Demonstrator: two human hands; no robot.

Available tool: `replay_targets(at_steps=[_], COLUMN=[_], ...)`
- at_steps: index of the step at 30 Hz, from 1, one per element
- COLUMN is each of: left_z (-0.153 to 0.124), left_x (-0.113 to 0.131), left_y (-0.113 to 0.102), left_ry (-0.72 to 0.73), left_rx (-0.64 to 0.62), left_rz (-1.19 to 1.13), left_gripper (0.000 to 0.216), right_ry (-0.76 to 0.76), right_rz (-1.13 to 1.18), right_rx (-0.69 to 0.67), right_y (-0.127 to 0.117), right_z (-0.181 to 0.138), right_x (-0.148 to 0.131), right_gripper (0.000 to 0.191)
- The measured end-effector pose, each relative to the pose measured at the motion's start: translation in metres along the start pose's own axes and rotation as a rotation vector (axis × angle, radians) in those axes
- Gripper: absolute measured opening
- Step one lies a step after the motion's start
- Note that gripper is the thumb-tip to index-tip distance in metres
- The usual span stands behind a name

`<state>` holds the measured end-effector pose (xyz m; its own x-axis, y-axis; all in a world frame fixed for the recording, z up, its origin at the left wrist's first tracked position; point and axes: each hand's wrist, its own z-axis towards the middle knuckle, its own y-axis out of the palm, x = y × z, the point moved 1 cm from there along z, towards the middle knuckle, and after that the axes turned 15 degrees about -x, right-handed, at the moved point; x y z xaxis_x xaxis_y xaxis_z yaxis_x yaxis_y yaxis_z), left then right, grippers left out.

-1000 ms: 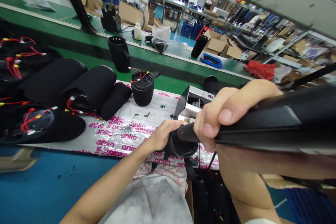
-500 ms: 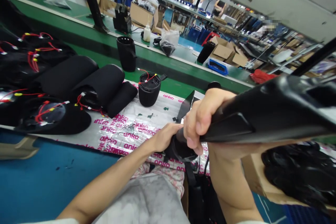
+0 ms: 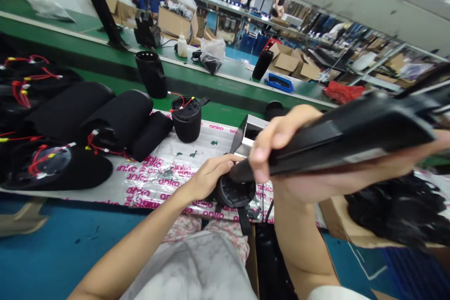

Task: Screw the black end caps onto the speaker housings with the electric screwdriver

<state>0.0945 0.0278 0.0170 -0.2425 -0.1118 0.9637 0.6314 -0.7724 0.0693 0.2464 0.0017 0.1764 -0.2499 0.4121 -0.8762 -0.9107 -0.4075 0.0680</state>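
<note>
R hand (image 3: 281, 143) fingers curled tight round a long black tool (image 3: 337, 143), thumb pad showing on the near side, tool body running off toward 3 o'clock and up, its narrow nose angled down to 8 o'clock. L hand (image 3: 207, 178) fingers closed over the top and side of a round black part (image 3: 234, 192), gripping it at the table's near edge; tool nose meets that part's top, exact contact hidden by the fingers. Black strap (image 3: 243, 220) hangs from the part toward 6 o'clock. Part sits on clear plastic sheet w/ pink "anko" print (image 3: 165, 178), spread on a blue bench (image 3: 52, 239). At 12 o'clock of the L hand, just beside it, a small metal box (image 3: 251, 131). At 11 o'clock, a short black cylinder w/ red and yellow wires on top (image 3: 185, 119), upright on the sheet. At 9–10 o'clock, black fabric-covered rolls (image 3: 119, 117) lying side by side, wired ends facing the camera; more black units w/ red wires (image 3: 42, 164) further toward 9. Beyond, green conveyor (image 3: 87, 63) w/ a tall black open housing (image 3: 151, 74) standing on it. Cardboard boxes (image 3: 174, 21) and a white bottle (image 3: 182, 47) at 12 o'clock far. At 4 o'clock, carton holding black pieces (image 3: 397, 211). Person's lap, light fabric (image 3: 197, 267), at 6.
</note>
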Motion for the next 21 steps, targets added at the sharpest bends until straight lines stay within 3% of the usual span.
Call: replay_targets(at_steps=[3, 6, 11, 14, 21], left_z=[-0.007, -0.015, -0.03, -0.039, -0.045], left_x=[0.018, 0.03, 0.034, 0.029, 0.016], left_y=[-0.002, 0.0, 0.01, 0.013, 0.011], left_ry=[0.035, 0.065, 0.097, 0.068, 0.058], left_rx=[-0.052, -0.019, 0.04, 0.038, 0.018], left_rz=[0.286, 0.529, 0.689, 0.69, 0.603], left_gripper=[0.029, 0.03, 0.035, 0.045, 0.047], right_ry=[-0.099, -0.202, -0.268, -0.26, -0.16], right_rz=[-0.023, -0.15, -0.217, -0.169, -0.089], right_rx=[0.096, 0.197, 0.358, 0.347, 0.315], right_y=[-0.036, -0.061, -0.052, -0.04, -0.05], right_z=[-0.019, -0.035, -0.045, -0.046, -0.048], right_x=[-0.03, -0.035, 0.017, 0.05, 0.077], right_gripper=[0.06, 0.061, 0.076, 0.08, 0.085])
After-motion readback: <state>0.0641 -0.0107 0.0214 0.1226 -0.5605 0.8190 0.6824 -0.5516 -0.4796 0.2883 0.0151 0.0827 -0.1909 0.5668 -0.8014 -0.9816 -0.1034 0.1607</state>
